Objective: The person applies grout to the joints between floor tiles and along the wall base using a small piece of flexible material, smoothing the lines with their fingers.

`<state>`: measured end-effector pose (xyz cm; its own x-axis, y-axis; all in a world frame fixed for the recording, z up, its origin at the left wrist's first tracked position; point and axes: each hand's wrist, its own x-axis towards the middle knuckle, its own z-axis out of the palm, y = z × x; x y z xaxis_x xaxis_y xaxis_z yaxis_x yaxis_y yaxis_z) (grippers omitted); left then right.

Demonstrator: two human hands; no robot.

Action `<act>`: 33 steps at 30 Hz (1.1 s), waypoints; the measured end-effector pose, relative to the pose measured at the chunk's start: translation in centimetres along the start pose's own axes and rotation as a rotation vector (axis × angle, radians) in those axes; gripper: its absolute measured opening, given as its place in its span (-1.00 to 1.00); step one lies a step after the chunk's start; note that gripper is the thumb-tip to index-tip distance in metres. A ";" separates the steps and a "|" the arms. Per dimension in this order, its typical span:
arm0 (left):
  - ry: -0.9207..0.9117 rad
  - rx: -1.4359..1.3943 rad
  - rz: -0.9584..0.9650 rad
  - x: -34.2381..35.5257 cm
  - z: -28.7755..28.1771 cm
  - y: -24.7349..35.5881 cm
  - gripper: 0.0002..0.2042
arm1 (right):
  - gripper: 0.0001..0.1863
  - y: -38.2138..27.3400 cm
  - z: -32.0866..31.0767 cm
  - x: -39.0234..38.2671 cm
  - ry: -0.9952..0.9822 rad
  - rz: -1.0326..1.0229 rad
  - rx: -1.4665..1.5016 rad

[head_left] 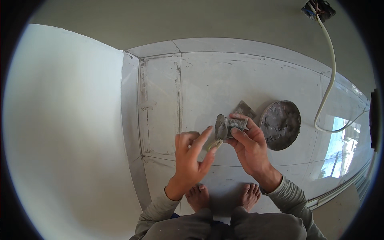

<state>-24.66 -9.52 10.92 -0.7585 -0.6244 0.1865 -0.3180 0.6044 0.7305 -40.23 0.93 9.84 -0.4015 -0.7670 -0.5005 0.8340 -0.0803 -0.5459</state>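
My right hand (252,152) grips a small dark, flat scraper (236,126) smeared with grey paste, thumb on its face. A lump of paste (220,126) sits at its left edge. Below it is a small yellowish piece (214,145), perhaps a tool handle. My left hand (190,158) is open just to the left, index finger and thumb apart, thumb tip close to the yellowish piece; whether they touch is unclear. Behind my right hand a square dark plate (244,107) lies on the tiled floor (204,84). To the right sits a round container of grey paste (280,124).
A white wall (68,120) is at the left, with a tile skirting. A grey wall (200,20) is behind, holding a wired box (319,11). A white cable (333,60) loops down at the right near long pale strips (340,182). My bare feet (250,196) are below.
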 end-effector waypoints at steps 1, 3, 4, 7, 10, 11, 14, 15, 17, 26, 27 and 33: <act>-0.002 0.064 0.021 0.2 0.2 0.3 -0.52 | -0.62 0.2 0.2 -0.1 -0.002 0.001 0.000; 0.000 0.085 0.026 0.0 0.7 -0.1 -0.52 | -0.62 0.6 0.4 -0.2 0.000 -0.018 -0.024; 0.001 0.109 0.034 0.0 0.7 -0.3 -0.52 | -0.62 0.7 0.5 -0.3 -0.008 -0.017 -0.021; -0.049 0.086 0.051 0.2 0.2 0.1 -0.60 | -0.61 0.4 0.7 -0.6 -0.002 0.021 -0.020; -0.049 0.022 0.075 0.3 0.4 -0.1 -0.67 | -0.61 0.0 0.7 -0.7 0.030 0.024 -0.009; -0.050 -0.035 0.083 0.3 0.3 -0.4 -0.71 | -0.62 0.0 0.6 -0.5 0.051 0.013 0.005; 0.045 -0.386 -0.100 0.3 0.4 -2.8 -0.71 | -0.64 -0.3 0.2 0.2 0.084 -0.024 -0.005; 0.131 -0.491 -0.289 1.0 0.3 -3.8 -0.72 | -0.63 -0.5 -0.1 0.5 0.098 -0.035 -0.015; 0.370 -0.892 -0.612 4.6 -0.3 -6.5 -0.78 | -0.63 -1.4 -0.1 0.5 0.119 -0.060 -0.039; 0.812 -1.894 -0.603 17.7 -2.8 -21.5 -0.93 | -0.61 -1.5 -0.9 0.5 0.108 -0.025 -0.056; 0.840 -1.901 -0.583 18.3 -2.8 -22.1 -0.95 | -0.61 -1.5 -1.0 0.5 0.111 -0.029 -0.066; 0.919 -2.011 -0.548 20.9 -2.8 -22.9 -0.96 | -0.61 -2.0 -1.0 0.6 0.135 -0.036 -0.100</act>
<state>-31.64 -37.80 -0.09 -0.2626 -0.8409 -0.4732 0.9009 -0.3893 0.1918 -42.52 1.29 9.92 -0.4828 -0.6720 -0.5616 0.7793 -0.0372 -0.6255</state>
